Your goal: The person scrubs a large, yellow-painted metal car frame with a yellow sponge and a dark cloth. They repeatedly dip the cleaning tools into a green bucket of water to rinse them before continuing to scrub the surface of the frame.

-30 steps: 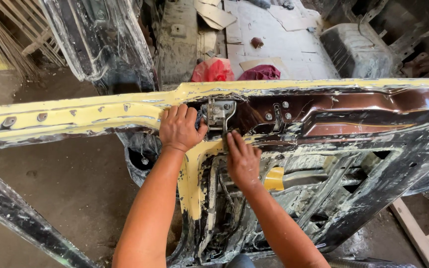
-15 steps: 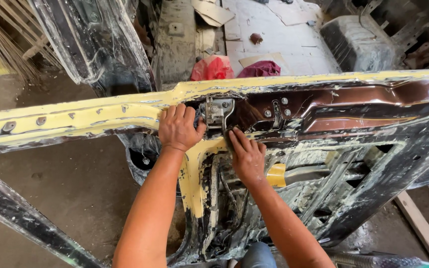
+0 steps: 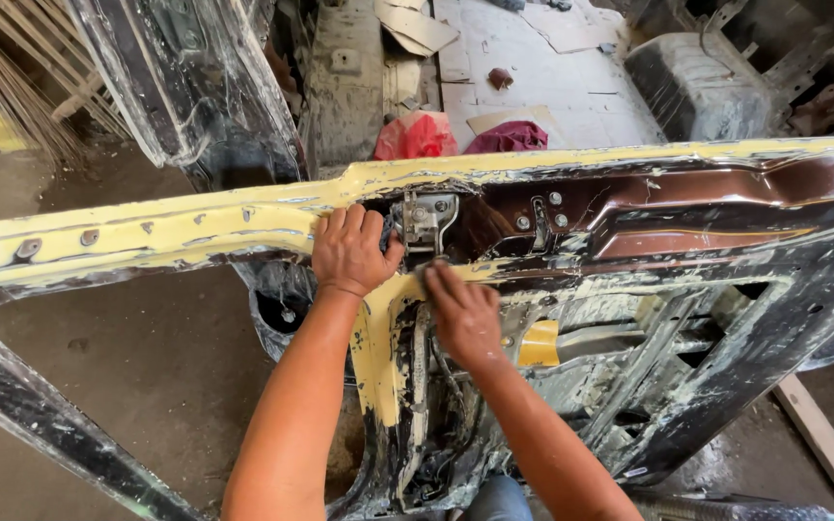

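Observation:
A stripped car body panel (image 3: 147,232), yellow along its top rail and brown and black elsewhere, stretches across the view. A grey metal latch (image 3: 429,220) is bolted at its middle. My left hand (image 3: 349,253) grips the yellow rail just left of the latch, fingers curled over the edge. My right hand (image 3: 462,314) lies flat on the frame just below the latch, fingers pointing up at it. Whether it holds anything small is hidden.
A red bag (image 3: 415,135) and a maroon cloth (image 3: 509,137) lie on the floor beyond the panel. Another plastic-wrapped car part (image 3: 185,87) stands at the back left, a broom (image 3: 12,87) at far left, a wooden plank (image 3: 822,439) at lower right.
My right hand has slid slightly up toward the latch. My left hand keeps its grip on the rail. The camera has shifted a little.

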